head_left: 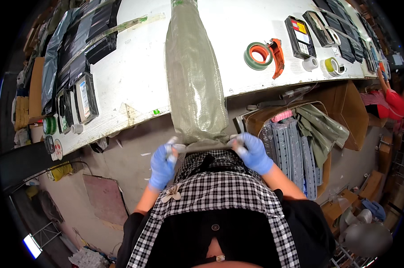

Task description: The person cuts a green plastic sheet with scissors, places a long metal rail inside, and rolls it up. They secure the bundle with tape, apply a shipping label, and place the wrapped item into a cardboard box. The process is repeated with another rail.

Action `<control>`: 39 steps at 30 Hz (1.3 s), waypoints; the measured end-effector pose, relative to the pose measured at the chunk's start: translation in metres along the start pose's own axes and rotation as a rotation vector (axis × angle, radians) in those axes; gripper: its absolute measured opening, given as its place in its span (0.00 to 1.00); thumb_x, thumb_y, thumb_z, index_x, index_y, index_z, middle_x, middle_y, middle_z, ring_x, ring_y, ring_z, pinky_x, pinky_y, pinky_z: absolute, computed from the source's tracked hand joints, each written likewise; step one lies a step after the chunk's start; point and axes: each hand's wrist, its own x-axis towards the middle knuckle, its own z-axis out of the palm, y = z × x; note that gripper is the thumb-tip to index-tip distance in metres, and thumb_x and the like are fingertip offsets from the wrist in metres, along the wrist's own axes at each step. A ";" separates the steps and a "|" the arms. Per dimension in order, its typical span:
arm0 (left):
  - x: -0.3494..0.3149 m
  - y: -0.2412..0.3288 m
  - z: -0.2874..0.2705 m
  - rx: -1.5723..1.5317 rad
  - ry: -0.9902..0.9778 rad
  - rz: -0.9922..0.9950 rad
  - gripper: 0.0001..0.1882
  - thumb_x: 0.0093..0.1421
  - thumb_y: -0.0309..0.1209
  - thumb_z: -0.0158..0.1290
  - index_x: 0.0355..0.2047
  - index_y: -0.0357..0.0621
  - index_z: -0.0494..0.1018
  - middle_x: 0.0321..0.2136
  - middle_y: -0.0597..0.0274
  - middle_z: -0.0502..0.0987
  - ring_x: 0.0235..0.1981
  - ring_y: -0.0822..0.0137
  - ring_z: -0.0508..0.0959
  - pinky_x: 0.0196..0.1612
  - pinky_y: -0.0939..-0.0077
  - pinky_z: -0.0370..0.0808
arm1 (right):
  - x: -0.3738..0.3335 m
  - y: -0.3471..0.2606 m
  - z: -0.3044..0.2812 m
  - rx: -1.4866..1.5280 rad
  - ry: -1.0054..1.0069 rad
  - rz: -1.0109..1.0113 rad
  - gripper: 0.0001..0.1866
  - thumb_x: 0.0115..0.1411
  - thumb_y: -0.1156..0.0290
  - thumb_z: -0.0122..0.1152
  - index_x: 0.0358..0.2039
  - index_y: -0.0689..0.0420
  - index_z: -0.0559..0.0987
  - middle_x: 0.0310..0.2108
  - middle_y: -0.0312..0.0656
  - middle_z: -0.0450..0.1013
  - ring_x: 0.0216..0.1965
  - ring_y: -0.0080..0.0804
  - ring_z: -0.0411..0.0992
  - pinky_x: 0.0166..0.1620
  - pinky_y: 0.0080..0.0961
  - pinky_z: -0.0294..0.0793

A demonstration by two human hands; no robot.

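A long grey-green woven plastic sack (193, 71) lies lengthwise across the white table (139, 58), its near end hanging over the front edge toward me. My left hand (163, 166), in a blue glove with pale fingertips, is closed on the left corner of that near end. The right corner is pinched in my right hand (254, 154), gloved the same way. Between them the sack's edge is stretched across in front of my checked apron (219, 192). The sack's far end runs out of the top of the view.
On the table's right are an orange tape dispenser (278, 58) with a green tape roll (255, 56), and boxes. Taped dark packages (83, 40) lie left. Below right stands a cardboard box (324, 178) of grey folded bundles (286, 147). A person in red (389, 102) is farther right.
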 end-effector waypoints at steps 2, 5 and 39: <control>0.025 -0.003 0.012 -0.006 0.112 -0.223 0.05 0.62 0.28 0.53 0.34 0.39 0.71 0.27 0.61 0.72 0.30 0.65 0.71 0.37 0.71 0.71 | 0.009 0.006 0.016 -0.113 0.132 0.320 0.03 0.57 0.72 0.58 0.30 0.57 0.75 0.29 0.41 0.71 0.31 0.37 0.71 0.37 0.31 0.72; 0.048 -0.033 0.039 -0.058 0.225 -0.467 0.08 0.64 0.30 0.52 0.33 0.38 0.69 0.27 0.60 0.70 0.30 0.66 0.68 0.38 0.74 0.69 | 0.040 0.033 0.053 0.070 0.245 0.700 0.08 0.62 0.69 0.56 0.31 0.60 0.75 0.25 0.44 0.71 0.28 0.35 0.70 0.36 0.30 0.72; 0.069 0.061 0.059 0.842 -0.234 0.226 0.10 0.47 0.23 0.63 0.30 0.45 0.76 0.25 0.60 0.74 0.23 0.58 0.73 0.28 0.66 0.69 | 0.052 0.332 -0.474 0.480 1.396 1.013 0.17 0.62 0.64 0.53 0.48 0.59 0.74 0.44 0.50 0.74 0.42 0.42 0.75 0.45 0.37 0.76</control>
